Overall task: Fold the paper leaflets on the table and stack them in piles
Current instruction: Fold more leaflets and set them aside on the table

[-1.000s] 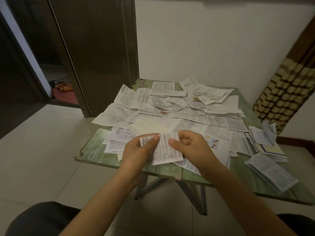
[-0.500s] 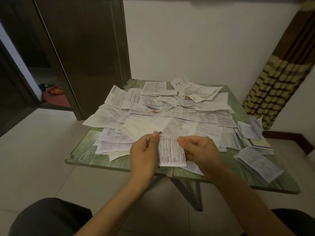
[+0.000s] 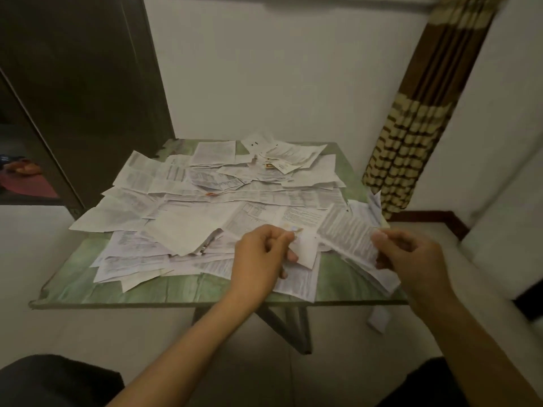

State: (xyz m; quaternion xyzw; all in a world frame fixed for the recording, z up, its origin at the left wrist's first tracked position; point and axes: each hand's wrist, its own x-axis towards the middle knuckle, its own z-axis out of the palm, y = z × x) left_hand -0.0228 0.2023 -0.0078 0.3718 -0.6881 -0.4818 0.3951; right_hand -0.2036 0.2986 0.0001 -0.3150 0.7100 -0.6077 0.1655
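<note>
Pinching printed leaflet [image 3: 346,235] by its near edge, right hand [image 3: 411,259] holds it tilted above stack of folded leaflets [image 3: 379,276] at right edge of worktop [image 3: 73,277]. Left hand [image 3: 263,255], fingers curled, nips corner of white sheet [image 3: 307,249] near front edge. Loose leaflets [image 3: 205,201] overlap across rest of green worktop. Paper scrap [image 3: 379,318] on floor below.

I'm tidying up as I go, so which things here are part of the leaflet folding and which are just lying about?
Job: folded leaflet in right hand; white leaflet pinched by left hand; unfolded leaflets; folded pile; table.
Lying about: curtain; door; red mat.
</note>
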